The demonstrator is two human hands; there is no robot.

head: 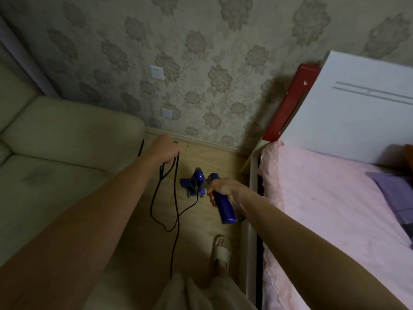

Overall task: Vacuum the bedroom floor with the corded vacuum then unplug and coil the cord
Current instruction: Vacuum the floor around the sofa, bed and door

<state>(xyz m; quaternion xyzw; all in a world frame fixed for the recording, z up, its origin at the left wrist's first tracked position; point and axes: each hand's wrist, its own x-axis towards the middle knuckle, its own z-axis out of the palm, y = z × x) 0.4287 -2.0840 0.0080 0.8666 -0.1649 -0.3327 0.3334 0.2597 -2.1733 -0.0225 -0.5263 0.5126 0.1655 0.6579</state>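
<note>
A blue corded vacuum stands upright on the wood floor between sofa and bed, its head (194, 184) flat on the boards. My right hand (223, 189) is closed around its blue handle (224, 209). My left hand (166, 148) is raised near the skirting board and grips loops of the black cord (176, 198). The cord hangs down from that hand, curves back up to the vacuum body, and another strand trails toward my legs. A white wall socket (156, 72) shows no plug in it; the plug end is hidden.
A beige sofa (55, 142) fills the left side. The bed with pink sheet (324, 209) and white headboard stands on the right, a red board (288, 104) leaning behind it. A blank wall plate (167, 113) sits lower. My slippered foot (221, 251) is on the narrow floor strip.
</note>
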